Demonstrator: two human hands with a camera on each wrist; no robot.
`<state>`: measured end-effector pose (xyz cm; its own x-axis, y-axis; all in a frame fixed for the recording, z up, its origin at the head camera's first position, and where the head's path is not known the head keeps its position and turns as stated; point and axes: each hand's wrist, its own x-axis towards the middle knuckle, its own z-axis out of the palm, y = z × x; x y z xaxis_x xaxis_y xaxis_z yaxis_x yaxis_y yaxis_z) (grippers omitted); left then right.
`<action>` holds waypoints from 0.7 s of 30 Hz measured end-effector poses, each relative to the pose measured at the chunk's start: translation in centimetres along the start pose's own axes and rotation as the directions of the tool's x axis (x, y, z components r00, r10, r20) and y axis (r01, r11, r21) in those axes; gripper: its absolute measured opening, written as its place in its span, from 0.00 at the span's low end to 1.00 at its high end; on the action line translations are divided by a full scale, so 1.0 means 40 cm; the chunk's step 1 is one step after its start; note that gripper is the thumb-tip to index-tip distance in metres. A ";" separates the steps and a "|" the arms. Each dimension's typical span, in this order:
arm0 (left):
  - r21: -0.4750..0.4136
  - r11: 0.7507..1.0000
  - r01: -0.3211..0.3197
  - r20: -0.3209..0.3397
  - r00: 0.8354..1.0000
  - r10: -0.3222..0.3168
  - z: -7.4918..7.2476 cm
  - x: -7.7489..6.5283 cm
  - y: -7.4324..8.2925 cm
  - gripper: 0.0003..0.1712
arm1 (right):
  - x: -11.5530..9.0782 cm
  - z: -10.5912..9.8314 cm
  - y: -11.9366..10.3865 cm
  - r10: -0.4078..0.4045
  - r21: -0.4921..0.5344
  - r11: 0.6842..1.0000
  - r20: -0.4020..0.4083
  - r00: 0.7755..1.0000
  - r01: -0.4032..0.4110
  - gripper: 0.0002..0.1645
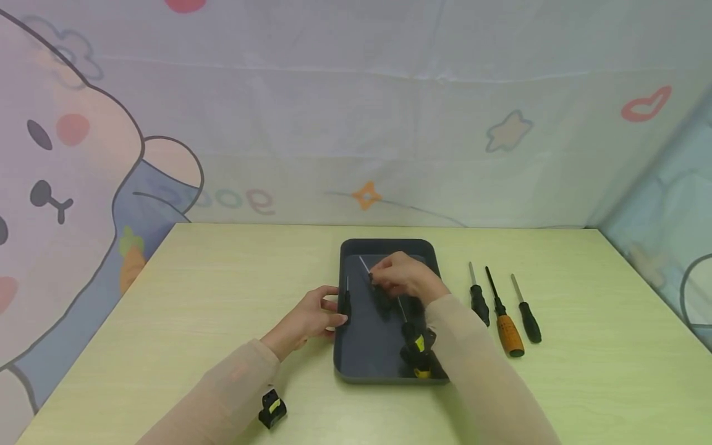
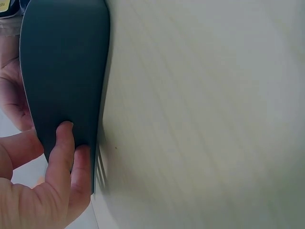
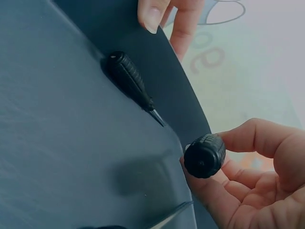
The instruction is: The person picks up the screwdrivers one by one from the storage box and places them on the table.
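A dark grey tray (image 1: pixel 367 361) lies on the table, and my left hand (image 1: pixel 311 315) grips its left wall, the thumb over the rim and the fingers against the outer side (image 2: pixel 66 71). Above the tray floor, my right hand (image 1: pixel 406 277) pinches a black-handled screwdriver (image 3: pixel 205 156), its shaft pointing to the far left corner. A small black screwdriver (image 3: pixel 127 78) lies inside along the left wall, near my left thumb. Another screwdriver (image 1: pixel 403 311) lies further right in the tray; its handle is partly hidden by the right wrist's camera.
To the right of the tray lie a black screwdriver (image 1: pixel 478 300), an orange-handled screwdriver (image 1: pixel 507 330) and another black screwdriver (image 1: pixel 530 321), side by side. A printed cloth (image 1: pixel 311 123) hangs behind the table (image 1: pixel 222 272).
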<state>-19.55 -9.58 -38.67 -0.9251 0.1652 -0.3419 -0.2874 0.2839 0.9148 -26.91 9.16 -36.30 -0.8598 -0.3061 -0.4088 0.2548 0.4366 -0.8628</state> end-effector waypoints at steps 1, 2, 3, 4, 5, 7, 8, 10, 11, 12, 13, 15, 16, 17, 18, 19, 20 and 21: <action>-0.002 1.000 0.000 0.001 1.000 0.000 0.000 0.000 0.000 0.34 | -0.002 -0.003 0.000 -0.005 0.000 1.000 0.005 1.000 0.005 0.22; -0.004 1.000 -0.001 0.002 1.000 0.001 0.000 0.000 0.000 0.34 | -0.004 -0.006 0.000 -0.010 -0.002 1.000 0.008 1.000 0.010 0.22; -0.005 1.000 -0.002 0.002 1.000 0.002 0.000 -0.001 0.000 0.34 | -0.005 -0.009 0.001 -0.014 -0.005 1.000 0.012 1.000 0.014 0.22; -0.006 1.000 -0.003 0.003 1.000 0.003 0.000 -0.001 0.001 0.34 | -0.008 -0.011 0.001 -0.017 -0.010 1.000 0.014 1.000 0.017 0.22; -0.006 1.000 -0.002 0.003 1.000 0.002 0.000 -0.002 0.001 0.34 | -0.012 -0.014 0.001 -0.020 -0.016 1.000 0.016 1.000 0.020 0.22; -0.004 1.000 -0.002 0.002 1.000 0.002 -0.001 -0.002 0.001 0.34 | -0.017 -0.020 0.001 -0.026 -0.027 0.999 0.020 0.999 0.027 0.23; -0.003 1.000 0.000 0.001 1.000 0.000 -0.001 -0.002 0.001 0.34 | -0.019 -0.022 0.002 -0.029 -0.030 0.999 0.022 0.999 0.030 0.23; -0.002 1.000 0.003 0.000 1.000 -0.003 -0.001 -0.001 0.000 0.34 | -0.022 -0.028 0.002 -0.038 -0.035 0.999 0.029 0.999 0.039 0.23; -0.001 1.000 0.004 -0.001 1.000 -0.004 -0.001 -0.001 0.000 0.34 | -0.023 -0.030 0.002 -0.039 -0.034 0.999 0.029 0.999 0.040 0.23; -0.002 1.000 0.004 -0.001 1.000 -0.004 -0.001 -0.001 0.000 0.34 | -0.023 -0.032 0.002 -0.043 -0.031 0.999 0.033 0.999 0.044 0.23; -0.003 1.000 0.004 0.000 1.000 -0.004 -0.001 -0.002 0.000 0.33 | -0.024 -0.033 0.002 -0.045 -0.028 0.999 0.036 0.998 0.046 0.23; -0.002 1.000 0.003 -0.001 1.000 -0.003 -0.001 -0.002 -0.001 0.33 | -0.028 -0.036 0.000 -0.050 -0.019 0.999 0.040 0.998 0.050 0.24; -0.001 1.000 0.001 -0.001 1.000 -0.001 -0.001 -0.002 -0.001 0.33 | -0.030 -0.038 0.000 -0.051 -0.013 0.999 0.040 0.998 0.052 0.24; 0.000 1.000 0.000 -0.002 1.000 0.000 -0.001 -0.002 -0.001 0.33 | -0.030 -0.040 0.000 -0.053 -0.005 0.999 0.042 0.998 0.053 0.24; 0.001 1.000 -0.001 -0.002 1.000 0.001 -0.001 -0.003 -0.001 0.33 | -0.030 -0.042 0.000 -0.057 0.000 0.998 0.045 0.997 0.057 0.24; 0.003 1.000 -0.002 -0.003 1.000 0.002 -0.001 -0.003 -0.001 0.33 | -0.032 -0.044 0.001 -0.059 0.006 0.998 0.047 0.997 0.058 0.25; 0.004 1.000 -0.002 -0.003 1.000 0.002 -0.001 -0.003 -0.001 0.33 | -0.033 -0.047 0.002 -0.061 0.013 0.998 0.050 0.997 0.061 0.25; 0.003 1.000 -0.003 -0.003 1.000 0.003 -0.001 -0.003 -0.001 0.33 | -0.034 -0.050 0.002 -0.064 0.014 0.998 0.053 0.997 0.063 0.25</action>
<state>-19.42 -9.65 -38.66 -0.9265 0.1632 -0.3390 -0.2842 0.2867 0.9149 -26.60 11.30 -35.25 -0.8497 -0.3776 -0.3680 0.2062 0.4043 -0.8911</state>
